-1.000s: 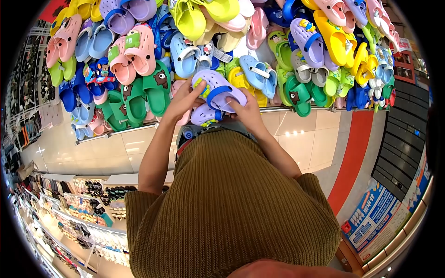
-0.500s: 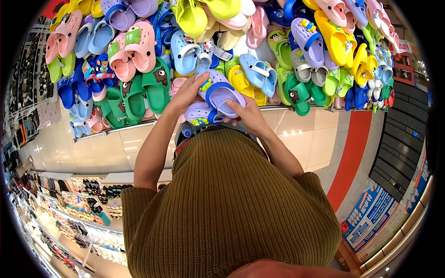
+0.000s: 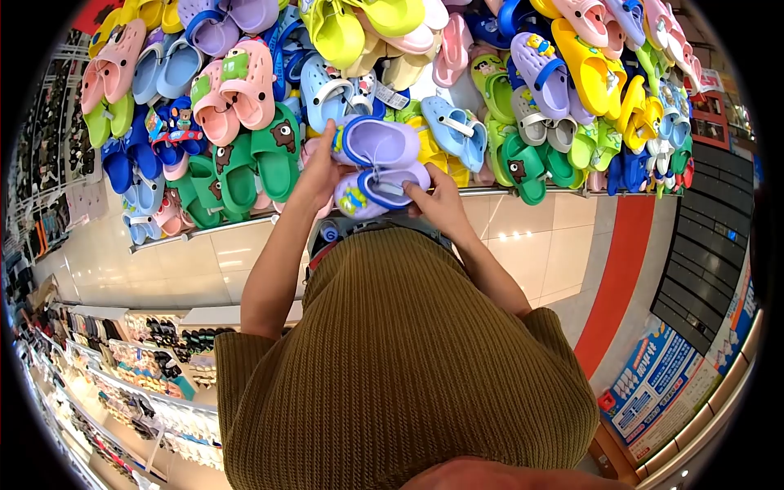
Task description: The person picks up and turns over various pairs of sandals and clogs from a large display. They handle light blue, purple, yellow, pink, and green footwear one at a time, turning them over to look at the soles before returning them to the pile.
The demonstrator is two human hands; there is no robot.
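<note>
A pair of lavender clogs [image 3: 394,145] with blue heel straps is held side by side in front of my waist, insoles facing up. Colourful charms sit on the toe of the nearer clog. My left hand [image 3: 321,178] grips the pair at the toe end, some of its fingers hidden behind the shoes. At the heel end, my right hand [image 3: 442,204] has its thumb over the rim of the nearer clog. Just beyond the pair are a light blue clog [image 3: 325,91] and a yellow clog [image 3: 428,149] on the display.
Rows of hanging clogs fill the display ahead, among them green clogs with bear faces [image 3: 275,155] and pink clogs [image 3: 247,86]. A metal rail [image 3: 204,231] runs along its lower edge. Shoe shelves [image 3: 143,392] stand at lower left, and a printed poster [image 3: 657,392] is at lower right.
The clogs have turned in my hands, so both openings now face up and the two lie level beside each other. My left hand has shifted slightly down along the toe end.
</note>
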